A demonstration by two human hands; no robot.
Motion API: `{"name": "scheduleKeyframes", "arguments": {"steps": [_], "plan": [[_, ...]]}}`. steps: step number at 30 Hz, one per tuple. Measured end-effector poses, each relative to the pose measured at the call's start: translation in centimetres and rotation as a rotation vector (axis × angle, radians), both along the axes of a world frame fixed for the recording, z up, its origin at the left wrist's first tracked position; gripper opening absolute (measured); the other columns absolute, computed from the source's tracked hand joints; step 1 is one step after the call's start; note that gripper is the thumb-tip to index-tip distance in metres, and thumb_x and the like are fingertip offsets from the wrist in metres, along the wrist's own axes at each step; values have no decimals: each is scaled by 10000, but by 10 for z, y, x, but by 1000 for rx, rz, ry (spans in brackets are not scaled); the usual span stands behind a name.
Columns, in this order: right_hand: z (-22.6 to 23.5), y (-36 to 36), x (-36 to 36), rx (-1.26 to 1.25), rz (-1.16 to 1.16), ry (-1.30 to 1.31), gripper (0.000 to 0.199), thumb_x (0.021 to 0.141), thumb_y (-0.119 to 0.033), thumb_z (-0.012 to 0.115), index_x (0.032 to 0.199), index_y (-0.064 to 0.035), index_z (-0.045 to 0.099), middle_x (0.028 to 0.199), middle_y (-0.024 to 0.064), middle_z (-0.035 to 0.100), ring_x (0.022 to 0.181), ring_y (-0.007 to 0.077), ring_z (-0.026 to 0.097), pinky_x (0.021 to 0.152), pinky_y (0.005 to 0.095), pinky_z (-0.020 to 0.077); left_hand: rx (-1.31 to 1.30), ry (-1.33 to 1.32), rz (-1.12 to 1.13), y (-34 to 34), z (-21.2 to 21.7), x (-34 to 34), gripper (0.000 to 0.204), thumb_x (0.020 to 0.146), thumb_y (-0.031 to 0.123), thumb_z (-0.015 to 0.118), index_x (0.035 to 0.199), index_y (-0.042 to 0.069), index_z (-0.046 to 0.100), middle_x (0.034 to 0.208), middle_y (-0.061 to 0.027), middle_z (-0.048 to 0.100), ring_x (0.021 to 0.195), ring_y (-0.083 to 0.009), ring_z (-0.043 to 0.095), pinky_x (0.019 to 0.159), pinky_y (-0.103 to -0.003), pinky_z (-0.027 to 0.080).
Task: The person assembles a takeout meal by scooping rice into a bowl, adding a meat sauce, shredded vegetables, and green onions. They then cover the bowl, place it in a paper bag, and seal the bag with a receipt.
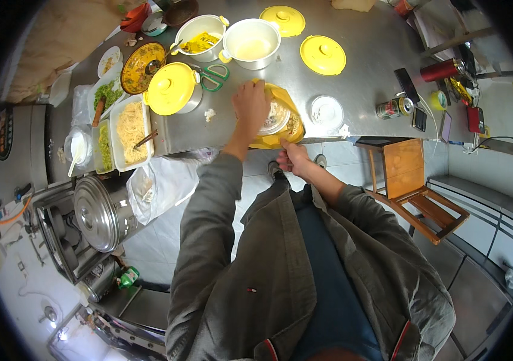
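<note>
At the near edge of the metal table stands a yellow plastic bag (pixel 295 123), with a round tub of pale food (pixel 276 118) showing in its mouth. My left hand (pixel 252 103) reaches over the bag's far left side, its fingers curled down onto the bag's rim. Much of what those fingers grip is hidden beneath the hand. My right hand (pixel 294 158) is at the near side of the bag, thumb up against its lower edge and the other fingers curled. A round clear plastic lid (pixel 327 112) lies just right of the bag.
Left are green-handled scissors (pixel 213 77), a lidded yellow pot (pixel 173 88) and a noodle tray (pixel 131 132). Behind stand an uncovered white pot (pixel 251 43) and yellow lids (pixel 323 55). A can (pixel 394 107) and phones sit right. A wooden chair (pixel 410 180) stands by the table.
</note>
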State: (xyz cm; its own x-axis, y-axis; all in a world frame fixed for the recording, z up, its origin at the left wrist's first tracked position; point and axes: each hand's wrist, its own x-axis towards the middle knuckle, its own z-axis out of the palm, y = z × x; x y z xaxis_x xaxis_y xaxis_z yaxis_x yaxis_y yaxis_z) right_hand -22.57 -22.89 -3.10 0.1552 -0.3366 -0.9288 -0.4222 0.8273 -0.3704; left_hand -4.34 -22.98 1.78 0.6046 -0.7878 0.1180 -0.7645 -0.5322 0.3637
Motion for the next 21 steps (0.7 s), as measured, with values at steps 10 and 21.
{"name": "scheduleKeyframes", "arguments": {"steps": [10,21], "plan": [[47,-72,50,-600,55,-261,494,1027,-357,549,787,63,650,617,132,658,494,168,650,438,289,531,-41,17,-34,-9,-2,84,282,884,279,593,794,36,704,857,-190,700,843,-401,669,754,-510,529],[50,-73,52,-1076,760,106,359,886,-280,663,1069,15,570,867,263,690,874,445,681,749,512,542,101,111,241,46,9,82,259,875,269,603,872,42,727,910,-202,709,850,-410,677,746,-505,540]]}}
